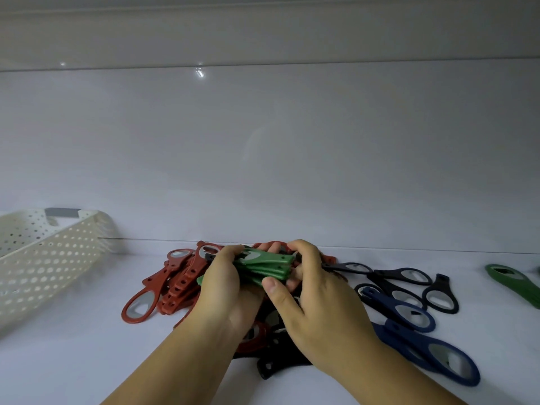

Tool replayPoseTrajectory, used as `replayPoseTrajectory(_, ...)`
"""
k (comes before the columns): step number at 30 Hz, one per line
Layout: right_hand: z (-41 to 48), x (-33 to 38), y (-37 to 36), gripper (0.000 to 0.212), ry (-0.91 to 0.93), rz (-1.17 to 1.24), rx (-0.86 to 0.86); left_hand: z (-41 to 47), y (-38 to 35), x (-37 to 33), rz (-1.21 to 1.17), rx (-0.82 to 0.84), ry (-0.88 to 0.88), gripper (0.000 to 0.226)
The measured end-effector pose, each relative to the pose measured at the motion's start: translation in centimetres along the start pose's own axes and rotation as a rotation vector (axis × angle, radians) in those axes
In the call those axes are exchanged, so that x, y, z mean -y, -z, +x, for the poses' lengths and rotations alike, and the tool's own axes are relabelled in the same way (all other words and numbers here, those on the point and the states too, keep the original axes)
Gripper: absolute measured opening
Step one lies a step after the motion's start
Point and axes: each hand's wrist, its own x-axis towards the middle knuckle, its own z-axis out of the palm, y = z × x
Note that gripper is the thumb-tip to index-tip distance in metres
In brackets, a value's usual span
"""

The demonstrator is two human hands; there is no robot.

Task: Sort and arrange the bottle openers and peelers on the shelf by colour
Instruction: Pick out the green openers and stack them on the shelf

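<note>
Several green flat plastic tools [268, 266]: one loosely stacked bundle, clamped between both hands just above the mixed heap on the white shelf [87, 361]
Doing it well: I'd level the ends flush, then carry the bundle to the lone green plastic opener [514, 285] lying far right
Left hand [225, 285]: fingers curled round the bundle's left end
Right hand [315, 290]: thumb on the near edge, fingers wrapped over the right end
Red plastic openers [175, 282]: piled just left of the hands
</note>
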Motion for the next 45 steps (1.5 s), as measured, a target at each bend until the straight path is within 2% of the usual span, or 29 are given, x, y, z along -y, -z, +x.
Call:
replayPoseTrajectory(3,0.0,0.3,0.0,0.057,0.035,0.002,-0.010,-0.4,-0.7,0.8,0.001,0.027,0.076,0.033)
replayPoseTrajectory(7,0.3,-0.7,-0.4,0.038,0.051,0.035,-0.142,-0.5,-0.7,1.4,0.048,0.119,0.091,0.046)
replayPoseTrajectory(10,0.5,-1.3,-0.6,0.030,-0.030,0.214,-0.137,-0.3,-0.3,1.7,0.242,0.170,0.000,0.045)
replayPoseTrajectory(13,0.7,-1.7,-0.2,0.016,-0.128,0.312,-0.115,-0.1,-0.4,1.6,0.281,0.193,-0.122,0.050)
replayPoseTrajectory(14,0.7,-1.8,-0.1,0.014,-0.145,0.338,-0.099,-0.1,-0.5,1.5,0.311,0.178,-0.194,0.043)
replayPoseTrajectory(16,0.7,-1.7,-0.1,0.013,-0.166,0.412,-0.065,-0.4,-0.5,1.4,0.404,0.155,-0.323,0.025)
replayPoseTrajectory(19,0.8,-0.7,0.1,0.020,-0.295,0.656,-0.030,-0.8,-0.6,1.7,0.424,0.156,-0.354,0.012)
replayPoseTrajectory(21,0.9,-0.1,0.3,0.028,-0.419,0.811,-0.030,-1.0,-0.7,2.0,0.412,0.140,-0.365,0.012)
replayPoseTrajectory(24,1.0,0.1,0.4,0.027,-0.503,0.872,-0.062,-1.0,-0.7,2.5,0.362,0.157,-0.383,0.018)
replayPoseTrajectory(28,0.9,0.3,0.0,0.022,-0.488,0.908,-0.084,-1.2,-0.8,2.6,0.348,0.134,-0.393,0.033)
replayPoseTrajectory(31,0.7,0.3,0.1,0.023,-0.439,0.866,-0.060,-1.3,-0.8,2.1,0.415,0.146,-0.403,0.021)
replayPoseTrajectory(33,0.7,0.1,0.3,0.021,-0.421,0.832,-0.003,-1.1,-0.6,1.8,0.462,0.140,-0.417,0.015)
replayPoseTrajectory(36,1.2,-1.2,1.2,0.018,-0.398,0.648,0.071,-0.7,-0.4,1.2,0.508,0.141,-0.434,0.011)
replayPoseTrajectory(39,1.4,-2.5,3.2,0.025,-0.460,0.630,0.263,-0.7,-0.4,0.9,0.590,0.220,-0.398,0.012)
replayPoseTrajectory(41,1.3,-2.5,4.3,0.019,-0.491,0.677,0.415,-0.9,-0.5,0.7,0.593,0.280,-0.353,0.012)
replayPoseTrajectory(42,1.2,-2.3,4.6,0.016,-0.490,0.658,0.464,-1.1,-0.6,0.8,0.580,0.307,-0.333,0.011)
replayPoseTrajectory(45,0.9,-1.6,5.4,0.027,-0.480,0.563,0.544,-1.7,-0.9,1.0,0.563,0.379,-0.292,0.010)
